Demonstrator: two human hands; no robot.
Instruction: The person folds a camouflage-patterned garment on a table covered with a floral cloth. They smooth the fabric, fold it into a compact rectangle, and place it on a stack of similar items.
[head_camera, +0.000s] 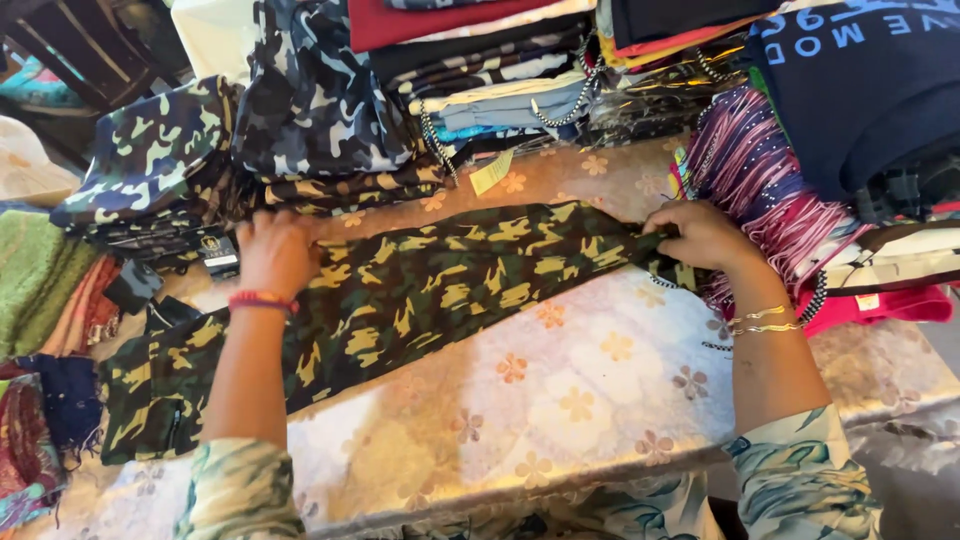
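At the far left of the frame, folded green and orange fabrics (45, 285) sit at the table edge. Your left hand (272, 255), a red bracelet on its wrist, lies flat with fingers spread on the camouflage trousers (420, 290). The trousers stretch diagonally from lower left to right of centre across the floral tablecloth (590, 380). Your right hand (700, 235) pinches their far end, beside a pink striped garment pile (770, 190).

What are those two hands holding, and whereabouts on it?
Both hands are on the camouflage garment spread across the table. The right hand pinches its far right end; the left hand presses down flat near its upper left edge.
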